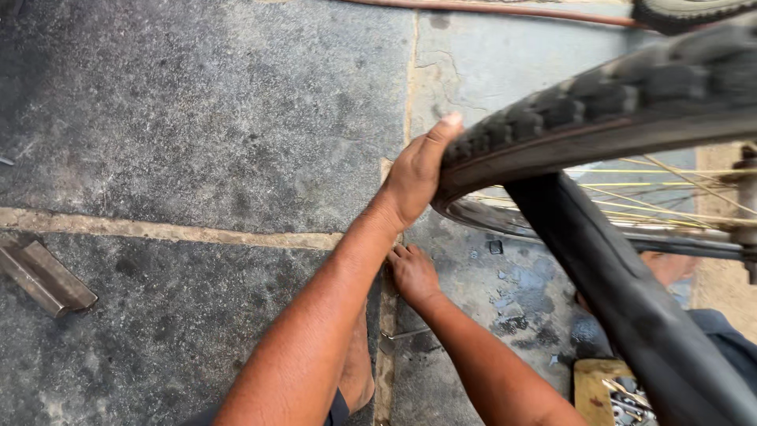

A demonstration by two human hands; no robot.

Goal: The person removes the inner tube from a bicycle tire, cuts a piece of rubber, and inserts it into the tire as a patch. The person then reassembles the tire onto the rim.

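Black inner tube hangs nearest the lens, running from the middle right of the frame down to the lower right corner. Behind it, the tyre with its knobby tread arcs across the upper right, seated on a rim with thin spokes fanning toward the right edge.

Left hand sits just right of the frame's centre, its palm pressed on the tyre's sidewall and the thumb laid up over the tread; its grip is closed on the tyre. Right hand lies lower, just below the rim, fingers bent down toward the stone floor; whether its grip is open or holding anything cannot be told.

Both forearms rise from the bottom middle. A bare foot shows between them. A metal bar lies on the floor at the left edge. A wooden box with small metal parts sits at the lower right.
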